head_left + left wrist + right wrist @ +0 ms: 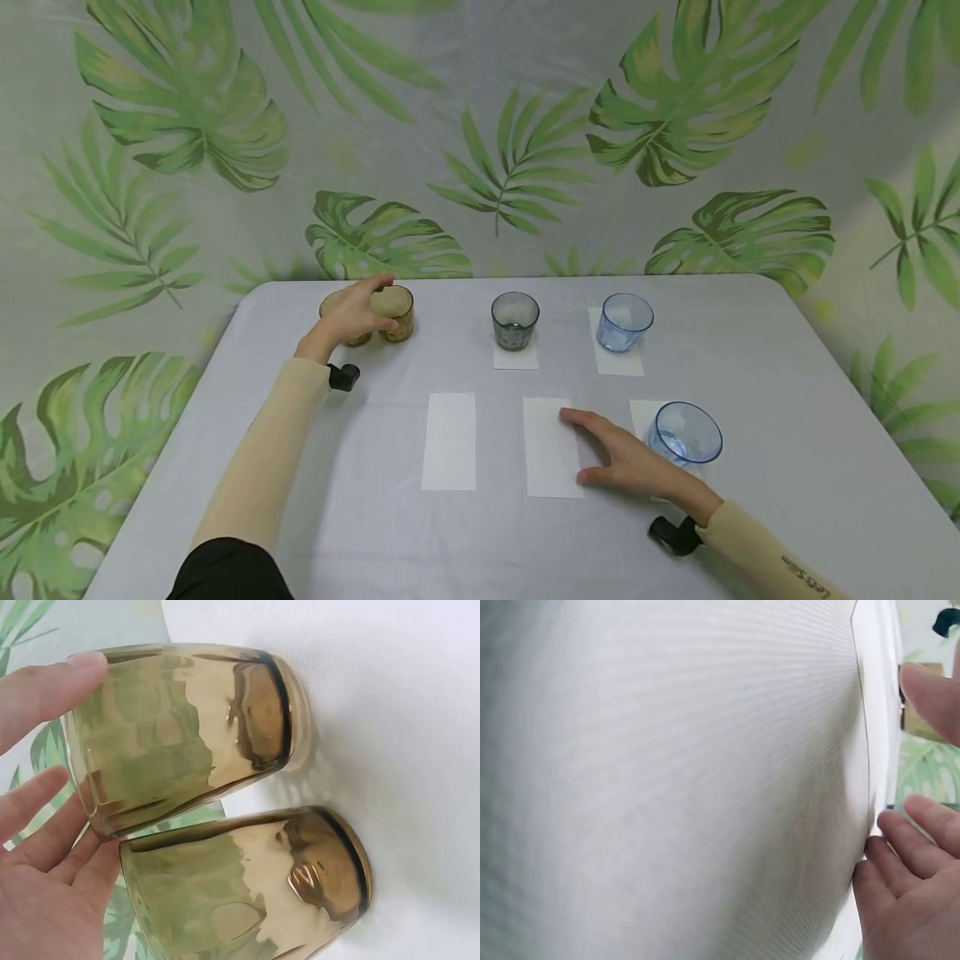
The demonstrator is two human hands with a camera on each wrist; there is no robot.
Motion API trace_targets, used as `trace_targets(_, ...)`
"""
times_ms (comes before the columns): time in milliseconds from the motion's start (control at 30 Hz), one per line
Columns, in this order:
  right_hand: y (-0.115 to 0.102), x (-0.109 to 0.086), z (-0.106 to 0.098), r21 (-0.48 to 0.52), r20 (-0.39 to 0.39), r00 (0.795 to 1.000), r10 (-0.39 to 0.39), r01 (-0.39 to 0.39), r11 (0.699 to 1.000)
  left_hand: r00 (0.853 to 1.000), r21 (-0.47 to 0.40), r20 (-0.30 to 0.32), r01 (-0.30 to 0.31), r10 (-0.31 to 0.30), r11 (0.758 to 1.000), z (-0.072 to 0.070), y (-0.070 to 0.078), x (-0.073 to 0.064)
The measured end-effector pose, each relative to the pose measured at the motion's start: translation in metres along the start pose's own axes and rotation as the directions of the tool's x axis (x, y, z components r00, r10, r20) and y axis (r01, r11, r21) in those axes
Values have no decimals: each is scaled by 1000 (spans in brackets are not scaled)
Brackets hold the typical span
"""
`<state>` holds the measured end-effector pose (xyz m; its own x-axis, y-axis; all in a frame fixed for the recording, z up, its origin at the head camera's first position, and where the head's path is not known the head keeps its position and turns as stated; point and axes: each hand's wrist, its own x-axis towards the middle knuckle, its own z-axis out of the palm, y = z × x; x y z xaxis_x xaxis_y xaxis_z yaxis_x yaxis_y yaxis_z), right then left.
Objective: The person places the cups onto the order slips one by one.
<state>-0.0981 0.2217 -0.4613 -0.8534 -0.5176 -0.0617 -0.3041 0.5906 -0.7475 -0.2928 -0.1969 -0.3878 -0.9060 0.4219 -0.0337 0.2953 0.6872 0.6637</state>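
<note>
Two amber glasses stand side by side at the back left of the table. My left hand (348, 312) reaches over the left one (326, 304) and holds the right amber glass (401, 315) near its rim. In the left wrist view, the thumb (90, 666) lies on the upper amber glass (172, 735), with the other fingers at its rim and close to the lower amber glass (240, 892). My right hand (626, 458) holds nothing. Its fingers are spread low over the table, with a fingertip overlapping a white paper rectangle (547, 450).
A grey glass (515, 321) and a blue glass (625, 323) stand on paper rectangles at the back. Another blue glass (686, 433) stands on paper just behind my right wrist. One more paper rectangle (448, 442) lies mid-table. Leaf-print cloth (510, 167) hangs behind the white table.
</note>
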Motion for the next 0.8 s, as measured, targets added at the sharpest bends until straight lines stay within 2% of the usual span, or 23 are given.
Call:
trace_targets(267, 0, -1, 1, -25, 12, 1000, -4, 5, 1000, 996, -55, -59, -63, 60, 996, 5, 1, -5)
trace_targets(600, -3, -1, 1, -37, 18, 1000, 15, -15, 999, 986, -111, -92, -145, 136, 983, 13, 12, -13)
trace_targets(800, -5, -1, 0, -40, 14, 999, 33, -33, 999, 983, -115, -103, -162, 151, 980, 19, 19, -18)
